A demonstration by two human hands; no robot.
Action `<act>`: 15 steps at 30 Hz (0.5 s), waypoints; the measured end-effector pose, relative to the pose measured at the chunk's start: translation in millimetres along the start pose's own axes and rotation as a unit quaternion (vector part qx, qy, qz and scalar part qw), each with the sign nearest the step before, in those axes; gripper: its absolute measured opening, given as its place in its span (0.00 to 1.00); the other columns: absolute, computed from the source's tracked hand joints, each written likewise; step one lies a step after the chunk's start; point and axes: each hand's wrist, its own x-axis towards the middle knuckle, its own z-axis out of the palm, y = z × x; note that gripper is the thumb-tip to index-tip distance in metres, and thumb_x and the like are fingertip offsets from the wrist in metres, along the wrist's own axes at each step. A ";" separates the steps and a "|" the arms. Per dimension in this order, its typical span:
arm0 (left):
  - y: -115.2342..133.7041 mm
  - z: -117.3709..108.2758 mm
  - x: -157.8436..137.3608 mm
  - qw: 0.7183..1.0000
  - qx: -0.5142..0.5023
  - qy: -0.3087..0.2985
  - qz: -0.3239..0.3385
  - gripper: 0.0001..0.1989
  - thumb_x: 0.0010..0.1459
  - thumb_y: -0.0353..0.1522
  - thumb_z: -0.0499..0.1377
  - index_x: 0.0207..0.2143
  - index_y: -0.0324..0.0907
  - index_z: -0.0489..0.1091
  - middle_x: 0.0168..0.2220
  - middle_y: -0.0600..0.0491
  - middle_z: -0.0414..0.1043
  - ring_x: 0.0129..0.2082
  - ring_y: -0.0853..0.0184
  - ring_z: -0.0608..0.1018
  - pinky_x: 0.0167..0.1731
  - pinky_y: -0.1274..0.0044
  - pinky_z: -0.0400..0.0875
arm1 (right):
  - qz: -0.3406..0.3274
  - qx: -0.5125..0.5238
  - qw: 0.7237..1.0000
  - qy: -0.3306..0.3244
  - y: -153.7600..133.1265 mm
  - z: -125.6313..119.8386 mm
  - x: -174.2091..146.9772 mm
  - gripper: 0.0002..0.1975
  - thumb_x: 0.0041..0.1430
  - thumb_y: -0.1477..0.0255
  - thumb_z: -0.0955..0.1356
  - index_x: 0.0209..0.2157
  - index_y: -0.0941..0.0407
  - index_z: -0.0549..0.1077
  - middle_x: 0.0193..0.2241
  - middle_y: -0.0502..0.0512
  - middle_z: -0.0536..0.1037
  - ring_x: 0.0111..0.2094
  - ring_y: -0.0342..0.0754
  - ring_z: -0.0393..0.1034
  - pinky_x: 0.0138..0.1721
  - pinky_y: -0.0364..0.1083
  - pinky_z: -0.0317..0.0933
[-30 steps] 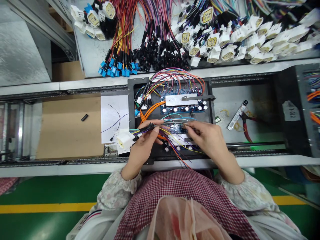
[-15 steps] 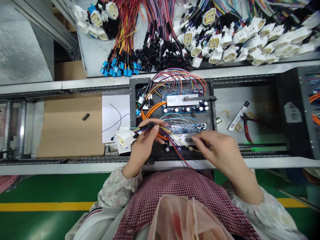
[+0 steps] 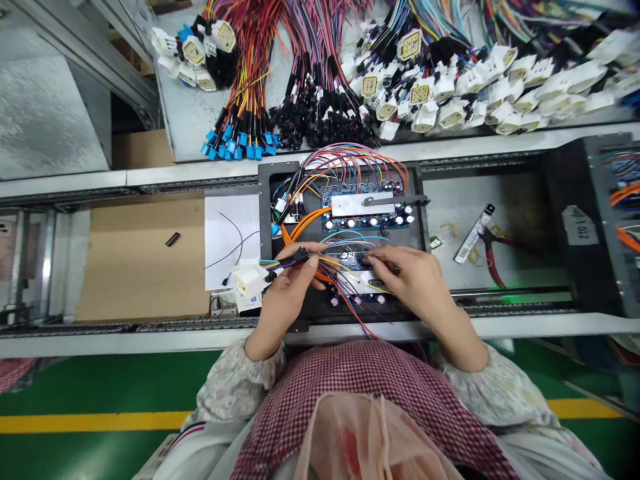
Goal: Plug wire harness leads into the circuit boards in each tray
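My left hand [image 3: 290, 283] is closed around a wire harness [image 3: 303, 254] near its black sleeve. The harness's white connector [image 3: 249, 277] sticks out to the left, and its loose coloured wires fan out to the right. My right hand [image 3: 413, 273] pinches a thin wire over the lower circuit board [image 3: 345, 259]; its fingertips partly hide the wire's end. Both hands are above a black housing [image 3: 425, 233]. Farther back in it lies the upper circuit board [image 3: 327, 220], with a white plate and many wires arching over it.
Bundled harnesses with white connectors [image 3: 453, 117] and blue connectors [image 3: 235, 143] lie on the shelf behind. On the right are red-handled pliers [image 3: 493, 257]. Cardboard [image 3: 135, 267] and a printed sheet [image 3: 227, 233] lie left of the housing. Another black housing [image 3: 577, 227] stands farther right.
My right hand has moved left and away from me, from over the white plate on the lower board to the board's wire side. My left hand keeps its hold on the harness.
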 end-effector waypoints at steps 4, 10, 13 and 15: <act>0.3 -0.3 0.0 1.000 0.009 -0.002 0.007 0.08 0.65 0.36 0.58 0.45 0.45 0.72 0.39 0.53 0.79 0.33 0.69 0.81 0.24 0.83 0.76 | -0.005 -0.039 0.999 -0.013 -0.9 -0.8 2.4 0.12 0.64 0.67 0.65 0.38 0.54 0.80 0.30 0.55 0.81 0.30 0.49 0.75 0.32 0.45 0.61; -2.4 -0.1 -0.5 1.000 0.006 0.005 0.016 0.09 0.65 0.36 0.59 0.46 0.45 0.72 0.42 0.52 0.79 0.33 0.69 0.81 0.23 0.83 0.76 | -0.001 -0.045 0.999 0.006 0.3 1.6 1.9 0.11 0.63 0.68 0.65 0.38 0.55 0.80 0.28 0.54 0.80 0.28 0.48 0.74 0.30 0.45 0.60; -3.7 -0.2 0.1 1.000 0.003 0.001 0.020 0.09 0.65 0.36 0.59 0.46 0.45 0.72 0.41 0.51 0.78 0.33 0.69 0.81 0.23 0.83 0.76 | -0.021 -0.054 0.998 0.007 -0.4 1.2 2.0 0.12 0.65 0.68 0.64 0.39 0.55 0.80 0.29 0.55 0.81 0.30 0.48 0.75 0.31 0.45 0.60; -4.0 -0.1 0.5 1.000 0.002 0.003 0.021 0.09 0.65 0.36 0.59 0.46 0.45 0.72 0.43 0.51 0.78 0.33 0.70 0.81 0.23 0.83 0.76 | -0.045 -0.065 0.997 0.002 -1.6 0.1 2.9 0.13 0.66 0.68 0.64 0.38 0.54 0.80 0.30 0.54 0.81 0.30 0.48 0.75 0.31 0.45 0.59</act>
